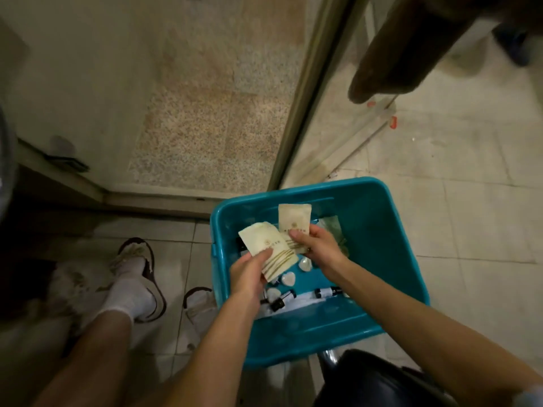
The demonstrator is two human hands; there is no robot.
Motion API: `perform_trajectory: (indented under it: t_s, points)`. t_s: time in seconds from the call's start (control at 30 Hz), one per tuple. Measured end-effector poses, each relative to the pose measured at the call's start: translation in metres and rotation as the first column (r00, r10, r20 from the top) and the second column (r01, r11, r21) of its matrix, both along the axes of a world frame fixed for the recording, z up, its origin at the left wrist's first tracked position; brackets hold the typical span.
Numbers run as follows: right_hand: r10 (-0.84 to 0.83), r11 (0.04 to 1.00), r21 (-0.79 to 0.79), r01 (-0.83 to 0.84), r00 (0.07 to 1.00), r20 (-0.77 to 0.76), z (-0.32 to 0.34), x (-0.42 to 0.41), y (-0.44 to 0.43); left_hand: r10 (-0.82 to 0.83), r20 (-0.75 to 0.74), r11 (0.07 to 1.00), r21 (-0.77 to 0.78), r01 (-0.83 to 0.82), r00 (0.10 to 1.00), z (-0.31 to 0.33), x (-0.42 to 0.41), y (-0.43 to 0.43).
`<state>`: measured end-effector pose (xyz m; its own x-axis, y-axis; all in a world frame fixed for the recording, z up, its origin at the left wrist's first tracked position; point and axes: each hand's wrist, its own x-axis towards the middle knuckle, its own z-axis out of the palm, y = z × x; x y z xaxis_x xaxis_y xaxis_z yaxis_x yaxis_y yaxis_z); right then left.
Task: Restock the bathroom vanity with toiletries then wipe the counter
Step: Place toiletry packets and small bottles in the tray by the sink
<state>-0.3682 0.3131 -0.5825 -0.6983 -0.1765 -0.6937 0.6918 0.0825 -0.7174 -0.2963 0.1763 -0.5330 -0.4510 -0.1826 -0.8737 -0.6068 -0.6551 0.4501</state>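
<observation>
Here, we sort supplies over the teal tub (382,230) | left hand (249,274) pinches a cream sachet (264,245), right hand (316,245) pinches a second sachet (294,218) just right of it | small bottles (324,292) lie below | vanity unseen; restocking and wiping apparently all ahead.

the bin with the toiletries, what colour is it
Teal blue bin, seen in the head view, the only one.

The view was dim and yellowish, brightest on the floor (211,127) at upper centre, with shadow along the left edge. Wide-angle distortion bent the borders. A dark shape (411,54) at upper right was blurred, while the tub (373,230) at centre was sharp.
</observation>
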Motion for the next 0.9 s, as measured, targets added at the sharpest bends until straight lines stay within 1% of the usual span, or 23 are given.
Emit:
perform_trajectory:
  t_s: [0.1,0.23,0.4,0.57,0.7,0.83,0.9]
  points:
    - [0.011,0.998,-0.064,-0.014,0.999,-0.048,0.04,0.01,0.0,0.044,-0.094,0.998,-0.033,-0.047,0.995,0.039,0.007,-0.002]
    - [0.046,0.991,-0.119,-0.057,0.994,-0.095,0.092,0.021,0.0,0.01,-0.182,0.991,-0.13,-0.034,0.983,0.091,0.025,0.005]
    - [0.095,0.984,-0.133,-0.119,0.98,-0.174,0.167,0.028,0.003,0.048,-0.279,0.986,-0.139,-0.09,0.959,0.15,0.05,0.01]
    - [0.178,0.961,-0.155,-0.229,0.941,-0.286,0.249,0.033,-0.006,0.044,-0.459,0.961,-0.224,-0.164,0.887,0.231,0.056,0.001]
    - [0.208,0.939,-0.157,-0.305,0.87,-0.448,0.325,0.034,-0.03,-0.018,-0.562,0.906,-0.36,-0.225,0.827,0.31,0.062,-0.022]
    - [0.254,0.899,-0.14,-0.416,0.752,-0.608,0.406,0.043,-0.063,-0.088,-0.648,0.817,-0.482,-0.317,0.757,0.384,0.078,-0.053]
    - [0.262,0.871,-0.146,-0.468,0.695,-0.67,0.44,0.052,-0.081,-0.098,-0.683,0.775,-0.509,-0.375,0.724,0.418,0.091,-0.07]
